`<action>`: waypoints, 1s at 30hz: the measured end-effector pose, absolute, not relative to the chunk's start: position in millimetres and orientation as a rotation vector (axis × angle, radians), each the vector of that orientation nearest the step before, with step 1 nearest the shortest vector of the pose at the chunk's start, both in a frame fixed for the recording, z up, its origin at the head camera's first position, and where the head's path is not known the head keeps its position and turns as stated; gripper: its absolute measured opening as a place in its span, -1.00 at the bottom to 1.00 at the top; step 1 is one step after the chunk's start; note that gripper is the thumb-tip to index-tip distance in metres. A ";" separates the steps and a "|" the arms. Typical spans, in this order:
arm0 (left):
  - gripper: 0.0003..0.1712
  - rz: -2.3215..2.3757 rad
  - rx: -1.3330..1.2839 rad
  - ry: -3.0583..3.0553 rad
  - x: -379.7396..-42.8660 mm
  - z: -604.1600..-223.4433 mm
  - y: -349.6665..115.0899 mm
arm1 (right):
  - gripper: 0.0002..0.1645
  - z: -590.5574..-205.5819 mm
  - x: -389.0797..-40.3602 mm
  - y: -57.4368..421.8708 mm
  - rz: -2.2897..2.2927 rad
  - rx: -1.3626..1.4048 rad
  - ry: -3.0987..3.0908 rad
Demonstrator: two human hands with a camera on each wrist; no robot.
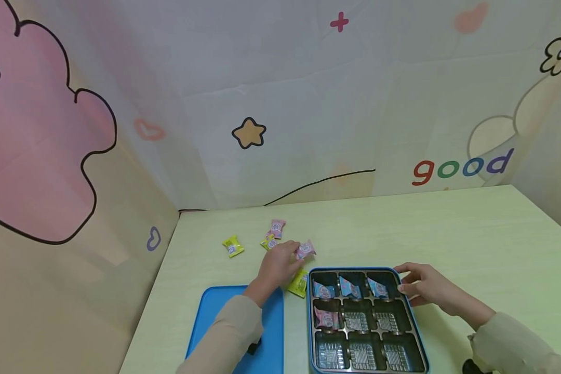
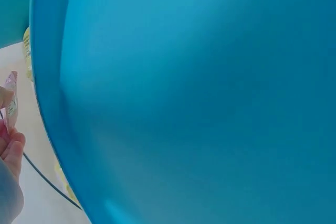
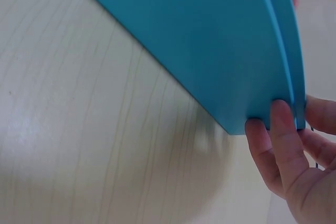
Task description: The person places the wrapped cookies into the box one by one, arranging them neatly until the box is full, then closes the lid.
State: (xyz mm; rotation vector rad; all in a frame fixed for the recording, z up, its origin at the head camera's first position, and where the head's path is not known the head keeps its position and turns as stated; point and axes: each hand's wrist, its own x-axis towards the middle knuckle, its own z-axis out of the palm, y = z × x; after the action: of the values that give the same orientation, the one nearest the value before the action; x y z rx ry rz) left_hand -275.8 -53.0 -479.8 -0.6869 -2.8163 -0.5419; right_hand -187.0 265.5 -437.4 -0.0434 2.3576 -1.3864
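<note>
Between its fingers and thumb my left hand [image 1: 279,264] pinches a pink-wrapped candy [image 1: 306,250], above the table beyond the blue tray. The left wrist view catches this candy [image 2: 11,100] edge-on at its left side. My right hand [image 1: 425,284] holds the far right corner of a blue tin box [image 1: 416,332], fingers against its outer wall [image 3: 210,40]. The box has a dark divided insert. Blue-wrapped candies [image 1: 350,287] sit in the three compartments of its far row. Another pink candy [image 1: 326,318] lies in the middle row's left compartment.
A blue tray or lid [image 1: 215,306] lies left of the box, partly under my left forearm. On the table are a yellow-green candy [image 1: 234,246], another yellow one [image 1: 268,242], a pink one [image 1: 277,228] and a yellow one [image 1: 298,283] beside the box. A printed backdrop [image 1: 308,104] stands behind.
</note>
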 end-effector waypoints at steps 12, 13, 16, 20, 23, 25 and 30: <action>-0.55 -0.617 -0.759 -2.716 -264.6 -467.4 -60.8 | -0.38 -437.4 -187.5 265.2 -1.361 -0.021 2.370; -0.55 -0.622 -0.767 -2.708 -263.2 -466.3 -61.3 | -0.38 -437.2 -187.5 265.4 -1.357 -0.023 2.371; -0.54 -0.631 -0.792 -2.688 -259.4 -463.3 -62.4 | -0.36 -436.3 -187.3 265.8 -1.353 -0.028 2.369; -0.53 -0.642 -0.822 -2.674 -253.6 -459.5 -62.8 | -0.35 -434.1 -186.9 265.1 -1.340 -0.011 2.369; -0.53 -0.652 -0.836 -2.673 -249.0 -457.0 -62.4 | -0.33 -432.1 -187.1 264.3 -1.330 -0.004 2.368; -0.53 -0.658 -0.844 -2.666 -246.1 -455.4 -61.8 | -0.33 -431.3 -187.2 263.5 -1.330 0.005 2.366; -0.54 -0.673 -0.893 -2.620 -239.2 -451.9 -59.5 | -0.35 -430.3 -185.3 263.0 -1.354 -0.005 2.373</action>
State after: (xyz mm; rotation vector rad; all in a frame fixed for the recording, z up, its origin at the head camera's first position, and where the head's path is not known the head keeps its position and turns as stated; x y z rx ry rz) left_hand -239.2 -59.5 -451.9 -0.8934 -2.6197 -0.6732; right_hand -185.3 263.0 -430.3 -0.0052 2.3730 -1.3542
